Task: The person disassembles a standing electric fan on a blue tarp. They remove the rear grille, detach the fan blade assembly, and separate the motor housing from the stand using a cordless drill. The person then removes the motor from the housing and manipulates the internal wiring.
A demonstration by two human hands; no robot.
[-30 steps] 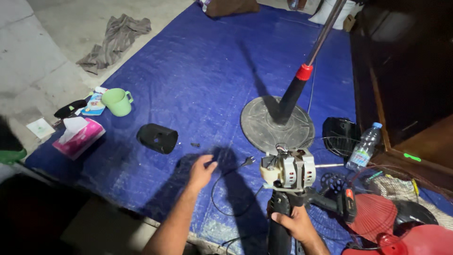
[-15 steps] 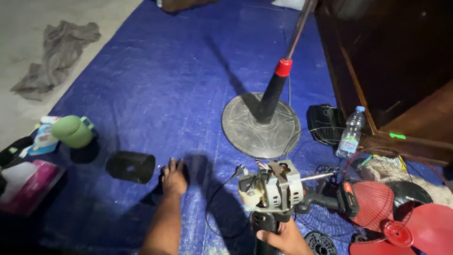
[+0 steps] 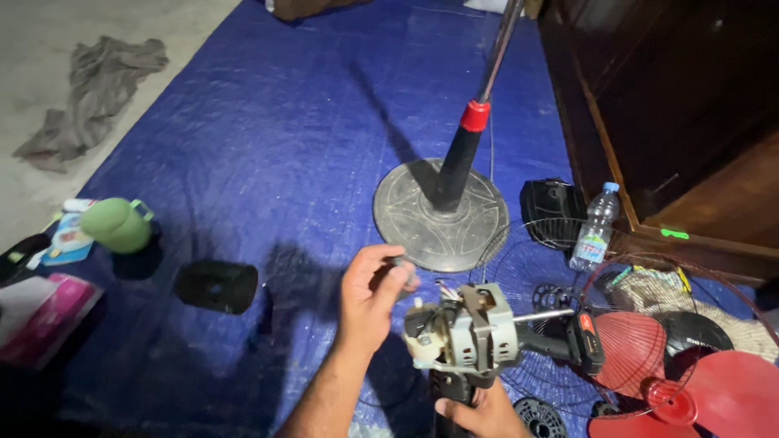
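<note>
My right hand (image 3: 480, 414) grips the black neck under a bare fan motor (image 3: 464, 334), holding it upright near the bottom of the view. The motor shows its metal core, wires and a shaft pointing right. My left hand (image 3: 369, 297) is raised just left of the motor, fingers pinched on a small dark piece (image 3: 400, 263), likely a screw. A black motor cover (image 3: 217, 285) lies on the blue tarp (image 3: 284, 154) to the left.
A round fan base (image 3: 441, 215) with a red-collared pole (image 3: 473, 122) stands ahead. Right of the motor lie a cordless drill (image 3: 572, 342), wire grilles, red fan blades (image 3: 706, 381) and a water bottle (image 3: 593, 229). A green mug (image 3: 118, 225), tissue pack and grey rag (image 3: 89, 89) sit left.
My left hand went down to the tarp near the black cover, then came up beside the motor with a small piece pinched in its fingers. The view shifted slightly.
</note>
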